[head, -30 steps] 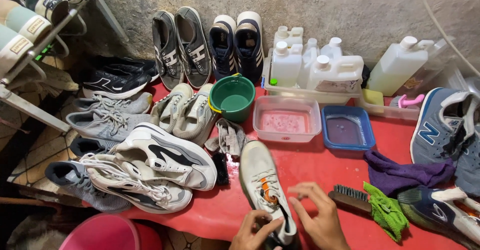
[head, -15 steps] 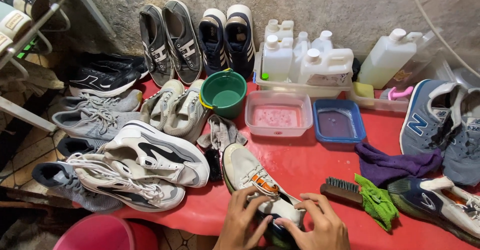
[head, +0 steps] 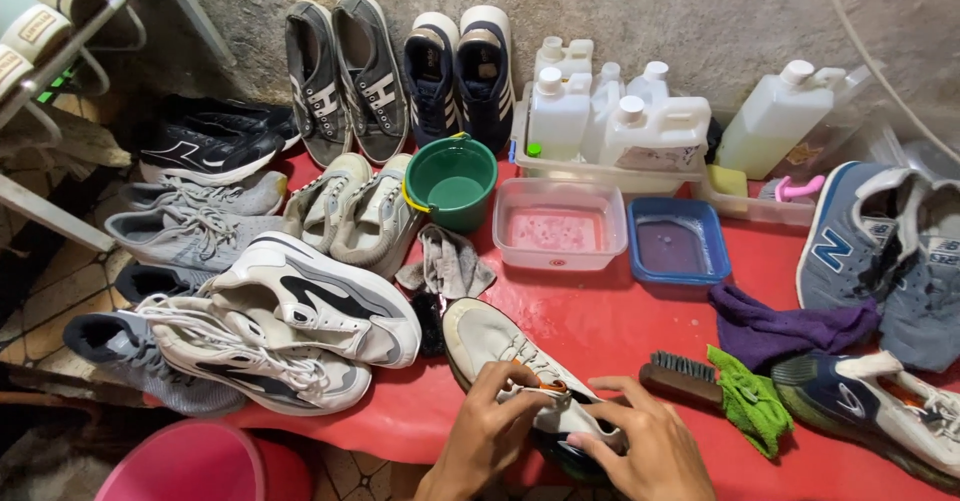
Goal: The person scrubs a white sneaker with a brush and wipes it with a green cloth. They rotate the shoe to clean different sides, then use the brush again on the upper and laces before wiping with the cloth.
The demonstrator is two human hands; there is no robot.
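A dirty white sneaker [head: 490, 343] with orange lace trim lies on the red table [head: 610, 326], toe pointing up and left. My left hand [head: 487, 428] pinches its laces near the orange part. My right hand [head: 640, 441] rests on the shoe's heel end, fingers curled over it. A wooden brush [head: 682, 376] lies just right of the shoe.
Several pairs of sneakers crowd the table's left and back. A green bucket [head: 452, 181], a clear tub of pink liquid [head: 559, 231] and a blue tub [head: 678, 247] stand mid-table. White jugs [head: 620, 121], purple cloth [head: 780, 329], green cloth [head: 750, 401] and blue sneakers [head: 880, 261] lie right. A pink bucket [head: 200, 461] sits below.
The white sneaker has turned from pointing straight up to pointing up-left. Both hands moved onto it, the left now at the laces, the right over the heel.
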